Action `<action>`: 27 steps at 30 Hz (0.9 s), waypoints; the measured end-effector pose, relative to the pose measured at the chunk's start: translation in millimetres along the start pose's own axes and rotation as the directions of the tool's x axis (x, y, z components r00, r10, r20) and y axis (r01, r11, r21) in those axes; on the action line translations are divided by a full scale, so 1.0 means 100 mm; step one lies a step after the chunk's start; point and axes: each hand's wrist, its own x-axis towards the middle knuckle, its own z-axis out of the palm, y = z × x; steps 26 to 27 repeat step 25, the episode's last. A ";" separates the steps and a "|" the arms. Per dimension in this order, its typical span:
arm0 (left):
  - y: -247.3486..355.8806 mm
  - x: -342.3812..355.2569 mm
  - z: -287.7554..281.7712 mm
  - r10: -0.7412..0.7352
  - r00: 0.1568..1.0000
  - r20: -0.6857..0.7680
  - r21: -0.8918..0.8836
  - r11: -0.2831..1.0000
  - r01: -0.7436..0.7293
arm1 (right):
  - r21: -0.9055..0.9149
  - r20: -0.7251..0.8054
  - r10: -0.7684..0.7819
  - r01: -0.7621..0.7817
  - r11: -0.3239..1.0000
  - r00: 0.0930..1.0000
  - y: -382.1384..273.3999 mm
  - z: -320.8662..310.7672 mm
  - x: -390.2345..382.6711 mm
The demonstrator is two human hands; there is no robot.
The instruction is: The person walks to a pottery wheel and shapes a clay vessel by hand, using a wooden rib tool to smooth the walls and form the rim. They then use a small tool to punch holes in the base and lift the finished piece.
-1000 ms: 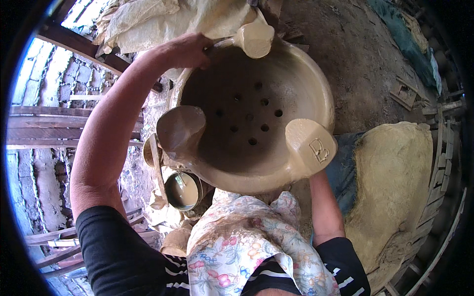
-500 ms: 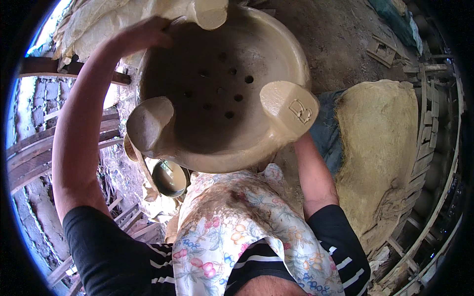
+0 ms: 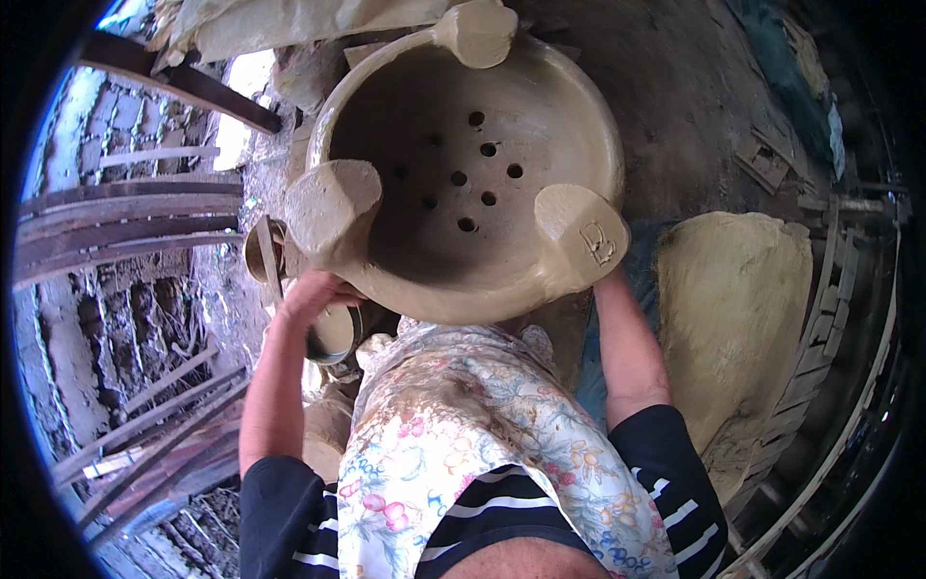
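A wide, wet-looking clay stove bowl [image 3: 444,307] stands before me. Several round holes pierce its floor, and three thick lugs rise from the rim; the right lug [image 3: 583,239] carries an incised mark. My left hand [image 3: 323,291] is just below the left lug [image 3: 335,210], with its fingers curled and their tips hidden. It is over a small dark container [image 3: 333,338] of greyish, muddy liquid. Behind the bowl's right side, below the marked lug, my right hand is hidden; only its forearm shows.
A floral, clay-smeared apron [image 3: 434,415] covers my lap. To the right lies a large tan sheet [image 3: 733,328] beside blue cloth. Wooden bars [image 3: 125,217] stand at the left, with a dark beam [image 3: 178,82] above them. Pale sheeting hangs at the top left.
My left hand has come down from the bowl's far left rim to the near left, by the container. The bowl sits further right in view, its lugs and holes slightly shifted.
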 end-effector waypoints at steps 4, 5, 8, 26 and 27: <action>-0.40 0.18 0.55 0.253 0.963 0.095 -0.466 0.866 -0.182 | -0.010 0.037 -0.002 0.003 1.000 0.999 -0.01 -0.02 0.06; -0.41 0.22 0.61 0.323 0.945 0.049 -0.521 0.816 -0.252 | -0.014 0.047 -0.003 0.004 1.000 0.999 -0.01 -0.02 0.07; -0.38 0.31 0.76 0.216 0.967 -0.135 -0.538 0.804 -0.255 | -0.023 0.069 -0.001 0.002 1.000 0.998 -0.01 0.00 0.09; -0.46 0.35 1.09 0.096 0.952 -0.290 -0.836 0.458 -0.301 | -0.010 0.101 0.012 -0.011 1.000 0.995 -0.07 0.16 0.19; -0.46 0.35 1.09 0.096 0.952 -0.290 -0.836 0.458 -0.301 | -0.010 0.101 0.012 -0.011 1.000 0.995 -0.07 0.16 0.19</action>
